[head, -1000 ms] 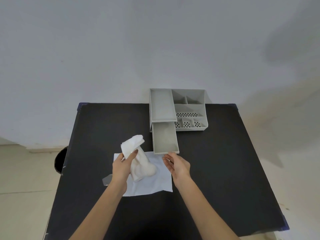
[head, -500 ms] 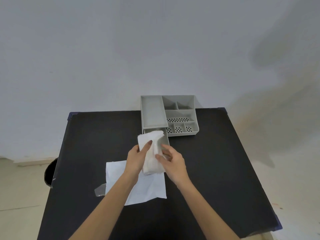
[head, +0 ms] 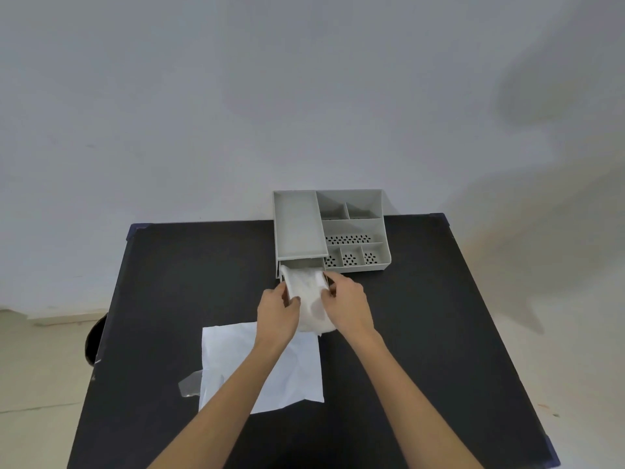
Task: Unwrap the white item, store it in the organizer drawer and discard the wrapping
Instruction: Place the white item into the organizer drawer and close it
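My left hand (head: 278, 311) and my right hand (head: 345, 306) both grip one soft, crumpled white fabric item (head: 309, 299), fingers curled onto its two sides. The left hand holds its left edge, the right hand its right edge. The item sits between my palms, and its far end lies in the mouth of the pulled-out drawer (head: 301, 264) just beyond my fingertips. I cannot tell how far the item reaches into the drawer, because the fabric and my hands cover most of it.

Directly beyond my hands stands one light grey plastic desk organizer (head: 351, 228). Its single drawer slides out toward me from under a long, shallow tray on the side nearer my left hand. On the side beyond my right hand the organizer has six open compartments: two at the back, one wide one in the middle with a perforated floor, and three small perforated ones at the front.

Under my left forearm, nearer to me than my hands, lies one flat white plastic wrapping bag (head: 233, 360). A clear flap sticks out from its edge, further left of my left arm. My forearm crosses and hides part of the bag.

Everything rests on one black square table (head: 422, 333). Far left of my left hand, past the table edge, one dark round object (head: 95, 336) shows partly on the pale floor. A plain pale wall rises behind the organizer.
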